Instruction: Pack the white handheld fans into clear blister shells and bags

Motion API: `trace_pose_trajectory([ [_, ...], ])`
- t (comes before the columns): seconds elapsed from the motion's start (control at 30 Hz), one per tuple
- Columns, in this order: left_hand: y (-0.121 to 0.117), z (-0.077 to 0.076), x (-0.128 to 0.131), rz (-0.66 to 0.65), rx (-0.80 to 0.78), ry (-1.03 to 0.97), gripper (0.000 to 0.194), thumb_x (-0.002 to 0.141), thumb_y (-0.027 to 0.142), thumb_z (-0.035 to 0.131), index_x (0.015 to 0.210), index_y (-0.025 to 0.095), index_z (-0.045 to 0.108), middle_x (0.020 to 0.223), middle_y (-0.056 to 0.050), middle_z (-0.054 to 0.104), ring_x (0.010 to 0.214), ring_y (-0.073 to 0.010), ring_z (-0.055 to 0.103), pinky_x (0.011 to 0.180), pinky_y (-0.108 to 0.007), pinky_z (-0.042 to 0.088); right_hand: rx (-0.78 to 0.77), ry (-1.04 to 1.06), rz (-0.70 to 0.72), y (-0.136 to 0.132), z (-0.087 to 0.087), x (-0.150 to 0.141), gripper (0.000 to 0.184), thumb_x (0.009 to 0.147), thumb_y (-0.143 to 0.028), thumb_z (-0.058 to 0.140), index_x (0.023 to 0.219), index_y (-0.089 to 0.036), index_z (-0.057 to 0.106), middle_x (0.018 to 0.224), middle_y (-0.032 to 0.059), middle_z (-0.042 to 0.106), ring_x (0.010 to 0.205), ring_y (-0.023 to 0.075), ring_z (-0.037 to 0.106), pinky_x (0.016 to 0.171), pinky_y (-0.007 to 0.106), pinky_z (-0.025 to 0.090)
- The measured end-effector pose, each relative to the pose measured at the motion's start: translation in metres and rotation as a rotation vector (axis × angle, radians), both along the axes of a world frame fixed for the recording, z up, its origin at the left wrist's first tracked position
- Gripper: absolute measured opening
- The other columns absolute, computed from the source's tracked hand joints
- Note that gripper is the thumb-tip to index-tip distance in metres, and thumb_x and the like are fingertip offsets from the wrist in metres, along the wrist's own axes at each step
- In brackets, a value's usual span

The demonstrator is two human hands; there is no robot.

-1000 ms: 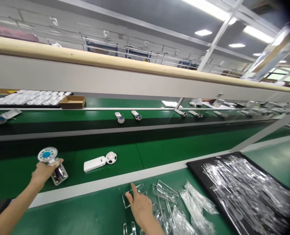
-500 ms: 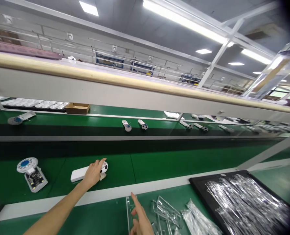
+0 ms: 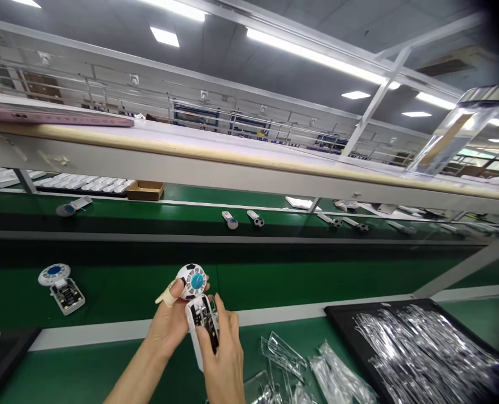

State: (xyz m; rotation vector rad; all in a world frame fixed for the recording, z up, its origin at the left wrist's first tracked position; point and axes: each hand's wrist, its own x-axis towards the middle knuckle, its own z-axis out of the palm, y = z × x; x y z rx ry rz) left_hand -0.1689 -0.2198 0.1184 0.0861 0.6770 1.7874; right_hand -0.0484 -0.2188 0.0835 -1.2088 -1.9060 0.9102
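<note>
My left hand point(image 3: 165, 331) is closed around the head of a white device point(image 3: 193, 280) with a round football-patterned head and a blue centre. A beige wrap covers its thumb. The handle hangs towards me with its open face up, and a dark circuit board point(image 3: 205, 320) shows inside. My right hand point(image 3: 226, 353) is closed at the handle's right side, thumb over the board, with a clear plastic piece point(image 3: 213, 304) between its fingers and the handle. The fingers hide most of that piece. A similar open device point(image 3: 64, 286) lies on the green belt to the left.
Loose clear plastic pieces point(image 3: 285, 356) and plastic bags point(image 3: 339, 376) lie on the near bench. A black tray point(image 3: 346, 322) full of clear parts is at right, another black tray point(image 3: 17, 359) at left. A shelf point(image 3: 241, 174) crosses above, with more devices on the far belt.
My left hand has picked the white device up off the belt, turned it face up and brought it nearer. My right hand has lifted a clear piece from the bench to the device.
</note>
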Motion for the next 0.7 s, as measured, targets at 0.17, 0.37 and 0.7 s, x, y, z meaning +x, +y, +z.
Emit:
trace_pose_trajectory([
  [0.17,-0.005,0.004,0.006,-0.028,-0.005,-0.009,0.036,0.063,0.034,0.077,0.09,0.014,0.063,0.084,-0.008,0.071,0.089,-0.0276,0.066,0.083,-0.039,0.053,0.157,-0.097,0.006,-0.007,-0.008,0.0,0.052,0.092,-0.049,0.035,0.142,-0.035,0.028,0.103,0.0071,0.048,0.088,0.0234,0.057,0.066,0.032,0.051],
  [0.37,-0.002,0.012,0.008,0.02,0.044,0.033,0.044,0.064,0.033,0.077,0.102,0.018,0.061,0.093,-0.007,0.07,0.092,-0.027,0.065,0.087,-0.042,0.051,0.09,-0.131,0.101,-0.008,-0.02,0.014,0.055,0.095,-0.043,0.027,0.146,-0.038,0.007,0.131,0.0079,0.044,0.113,0.0269,0.051,0.086,0.038,0.046],
  [0.7,-0.009,-0.009,0.024,-0.246,-0.312,0.542,0.054,0.066,0.051,0.072,0.105,0.015,0.065,0.104,-0.013,0.068,0.099,-0.0291,0.061,0.076,-0.034,0.048,0.144,-0.178,0.181,0.014,-0.003,0.036,0.048,0.091,-0.05,0.038,0.137,-0.036,0.039,0.1,0.0064,0.058,0.09,0.024,0.058,0.076,0.036,0.049],
])
